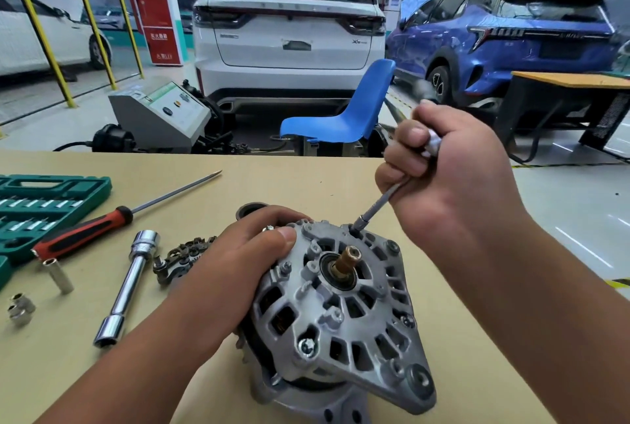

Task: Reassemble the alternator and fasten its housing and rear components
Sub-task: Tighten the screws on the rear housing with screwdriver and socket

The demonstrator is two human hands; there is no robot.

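Alternator (shaft up) gripped by left hand; right hand holds driver.

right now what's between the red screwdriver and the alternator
Head view: a chrome socket wrench and a dark finned part, by the left hand gripping the alternator.
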